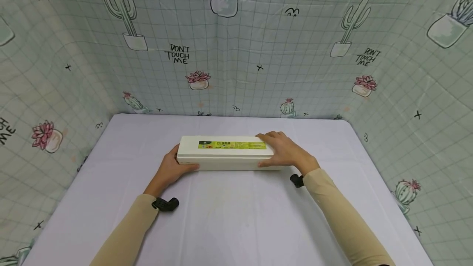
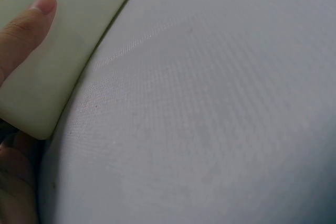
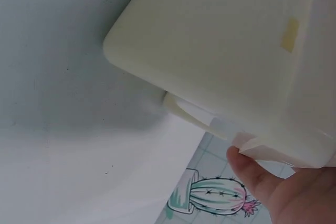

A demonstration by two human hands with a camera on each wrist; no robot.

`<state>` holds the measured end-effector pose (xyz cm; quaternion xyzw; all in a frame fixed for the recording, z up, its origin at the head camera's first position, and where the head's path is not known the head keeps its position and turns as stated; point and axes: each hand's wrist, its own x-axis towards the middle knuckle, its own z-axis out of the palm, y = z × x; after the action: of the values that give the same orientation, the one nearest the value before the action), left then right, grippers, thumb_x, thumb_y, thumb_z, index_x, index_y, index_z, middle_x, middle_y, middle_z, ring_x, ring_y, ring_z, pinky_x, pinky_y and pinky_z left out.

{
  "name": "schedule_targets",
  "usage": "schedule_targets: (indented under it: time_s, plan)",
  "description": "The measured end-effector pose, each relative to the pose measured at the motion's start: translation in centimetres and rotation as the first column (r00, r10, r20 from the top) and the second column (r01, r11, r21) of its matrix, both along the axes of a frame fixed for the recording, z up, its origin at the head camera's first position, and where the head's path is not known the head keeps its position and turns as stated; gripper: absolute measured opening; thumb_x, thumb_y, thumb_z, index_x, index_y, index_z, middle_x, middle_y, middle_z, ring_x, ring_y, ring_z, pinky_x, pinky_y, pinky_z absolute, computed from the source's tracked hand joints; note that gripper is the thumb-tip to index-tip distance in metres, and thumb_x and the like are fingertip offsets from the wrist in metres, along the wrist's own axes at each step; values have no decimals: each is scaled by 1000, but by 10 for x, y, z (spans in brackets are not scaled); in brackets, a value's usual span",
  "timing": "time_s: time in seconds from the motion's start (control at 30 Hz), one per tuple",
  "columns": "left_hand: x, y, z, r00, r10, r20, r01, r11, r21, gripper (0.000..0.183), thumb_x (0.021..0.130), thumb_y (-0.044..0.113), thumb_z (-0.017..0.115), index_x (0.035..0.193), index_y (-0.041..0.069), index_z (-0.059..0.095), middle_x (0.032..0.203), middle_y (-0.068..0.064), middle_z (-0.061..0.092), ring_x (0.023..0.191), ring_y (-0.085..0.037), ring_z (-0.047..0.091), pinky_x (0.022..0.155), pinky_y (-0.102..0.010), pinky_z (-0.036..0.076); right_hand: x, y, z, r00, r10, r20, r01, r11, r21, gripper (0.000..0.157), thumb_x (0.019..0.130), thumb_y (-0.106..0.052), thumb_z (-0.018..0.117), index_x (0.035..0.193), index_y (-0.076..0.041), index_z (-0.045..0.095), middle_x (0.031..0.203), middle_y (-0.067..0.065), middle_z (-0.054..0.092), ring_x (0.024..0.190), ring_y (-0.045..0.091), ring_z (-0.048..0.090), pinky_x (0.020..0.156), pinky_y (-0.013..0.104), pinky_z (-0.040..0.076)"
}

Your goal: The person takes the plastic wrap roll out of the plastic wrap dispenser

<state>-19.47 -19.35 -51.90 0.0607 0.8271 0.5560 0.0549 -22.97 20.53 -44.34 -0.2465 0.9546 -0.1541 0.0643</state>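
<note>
A long white cling film box (image 1: 221, 163) with a yellow-green label (image 1: 232, 145) on top lies lengthwise across the white table. My left hand (image 1: 171, 170) grips its left end, thumb on the front face and fingers round the end. In the left wrist view that thumb (image 2: 26, 32) presses on the box side (image 2: 68, 61). My right hand (image 1: 283, 150) holds the right part, thumb low on the front, fingers over the top. The right wrist view shows the box end (image 3: 210, 40), a thin curved strip (image 3: 189, 115) sticking out beneath, and part of my right hand (image 3: 294, 198).
The white cloth-covered table (image 1: 221, 225) spreads around the box. Grid-patterned fabric (image 1: 236, 44) with cactus drawings rises behind and on both sides. A dark wrist camera (image 1: 166, 205) sits on the left wrist, another camera (image 1: 297, 180) on the right.
</note>
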Motion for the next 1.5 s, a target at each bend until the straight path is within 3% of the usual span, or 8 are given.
schedule_targets:
  time_s: [1.07, 1.5]
  plan:
    - [0, -1, 1, 1000, 2, 30, -1, 1000, -30, 104, 80, 32, 91, 161, 8, 31, 142, -19, 59, 127, -33, 59, 105, -49, 47, 0, 2, 4, 998, -8, -57, 4, 998, -65, 96, 74, -64, 83, 154, -22, 50, 145, 17, 56, 129, 39, 50, 104, 60, 42]
    - [-2, -1, 0, 1000, 15, 26, -13, 999, -49, 96, 81, 33, 90, 157, 8, 37, 143, -20, 57, 125, -35, 59, 105, -51, 47, 2, 5, 4, 997, -67, -48, 57, 983, -175, 91, 76, -57, 84, 153, -22, 51, 151, 14, 52, 133, 37, 45, 108, 59, 40]
